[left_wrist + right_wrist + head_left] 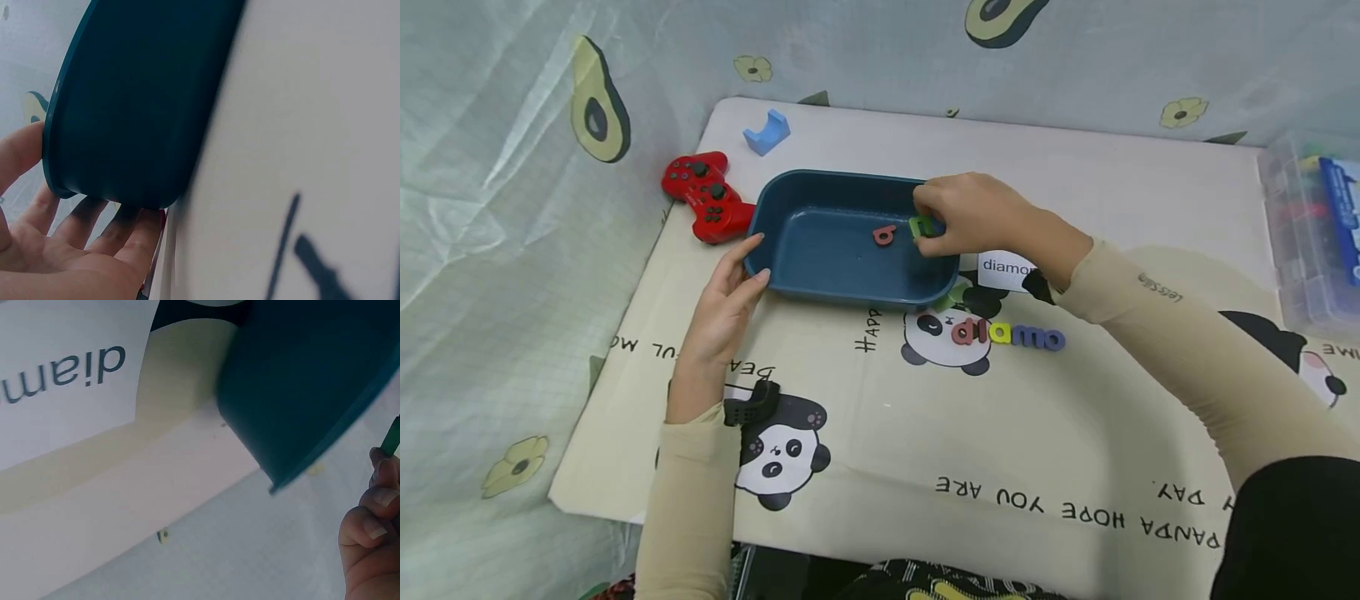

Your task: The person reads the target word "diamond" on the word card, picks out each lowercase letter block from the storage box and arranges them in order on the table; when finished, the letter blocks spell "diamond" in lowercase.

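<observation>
A dark blue rectangular tub [850,292] stands on the table. My left hand [722,304] holds its left end. In the left wrist view the fingers [134,240] spread against the tub's outer end wall and one digit touches the rim. Reaching over the tub's right end, my right hand [973,217] pinches a green letter piece [919,227], partly hidden by the fingers. A red letter piece [883,235] lies on the tub floor. In front of the tub, coloured letters [1007,334] form "diamo". A white card [1000,268] reads "diamo", its right end covered by my wrist.
Left of the tub lies a red game controller [711,200], near its left end. A light blue plastic piece [767,133] sits at the back left. A clear plastic box [1292,308] with things inside stands at the right edge. The mat has printed pandas and words.
</observation>
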### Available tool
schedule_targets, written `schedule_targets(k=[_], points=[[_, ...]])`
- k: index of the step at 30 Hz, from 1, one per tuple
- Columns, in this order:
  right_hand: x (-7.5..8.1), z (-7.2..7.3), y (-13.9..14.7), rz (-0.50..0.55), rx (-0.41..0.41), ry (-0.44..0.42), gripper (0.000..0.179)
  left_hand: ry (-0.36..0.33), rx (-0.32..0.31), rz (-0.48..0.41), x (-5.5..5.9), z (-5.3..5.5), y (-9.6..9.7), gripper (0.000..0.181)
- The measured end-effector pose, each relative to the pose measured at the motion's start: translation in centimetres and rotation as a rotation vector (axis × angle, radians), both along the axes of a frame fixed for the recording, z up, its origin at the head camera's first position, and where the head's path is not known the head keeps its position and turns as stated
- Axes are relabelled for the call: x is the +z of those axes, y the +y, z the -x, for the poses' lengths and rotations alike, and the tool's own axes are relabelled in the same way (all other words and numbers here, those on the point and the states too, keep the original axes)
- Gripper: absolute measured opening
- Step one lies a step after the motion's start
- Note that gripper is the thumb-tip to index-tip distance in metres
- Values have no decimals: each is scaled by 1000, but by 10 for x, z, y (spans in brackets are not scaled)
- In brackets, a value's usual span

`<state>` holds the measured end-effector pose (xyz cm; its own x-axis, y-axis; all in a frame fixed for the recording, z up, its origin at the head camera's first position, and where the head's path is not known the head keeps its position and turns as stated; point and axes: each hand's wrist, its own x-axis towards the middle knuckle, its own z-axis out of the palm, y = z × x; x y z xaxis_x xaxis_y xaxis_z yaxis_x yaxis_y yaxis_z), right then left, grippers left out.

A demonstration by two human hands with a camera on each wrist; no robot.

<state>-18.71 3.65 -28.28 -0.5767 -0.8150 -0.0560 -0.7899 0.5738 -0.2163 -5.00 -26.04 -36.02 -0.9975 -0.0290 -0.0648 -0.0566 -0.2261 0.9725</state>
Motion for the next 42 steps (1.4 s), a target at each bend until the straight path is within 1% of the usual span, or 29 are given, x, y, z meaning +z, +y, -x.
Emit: schedule_targets(k=[3, 6, 9, 12, 14, 17, 20, 23, 27, 33, 37, 42], points=[[6, -12, 25, 114, -8, 34, 26, -4, -2, -4, -1, 1, 1, 51], [11, -25, 51, 189, -3, 88, 23, -13, 4, -1, 0, 1, 2, 51], [17, -39, 77, 210, -29, 146, 19, -20, 12, 4, 0, 1, 3, 51], [18, -51, 102, 223, -51, 205, 21, -32, 25, 2, 0, 0, 3, 51], [14, -59, 120, 234, -55, 239, 21, -37, 31, -2, 1, -1, 3, 52], [3, -70, 146, 245, -52, 266, 19, -39, 34, -13, 1, -1, 3, 51], [-12, -80, 169, 222, -65, 241, 16, -32, 35, -38, 2, -1, 4, 51], [-28, -88, 186, 195, -76, 209, 16, -22, 41, -72, 1, -1, 4, 50], [-48, -96, 198, 180, -87, 173, 18, -16, 44, -94, -1, 0, 7, 50], [-67, -93, 191, 175, -75, 118, 26, -14, 60, -115, -3, -2, 4, 51], [-73, -90, 187, 156, -85, 86, 27, -8, 56, -109, -3, -1, 5, 49], [-72, -89, 186, 133, -113, 44, 23, -2, 44, -89, -2, 0, 5, 50]])
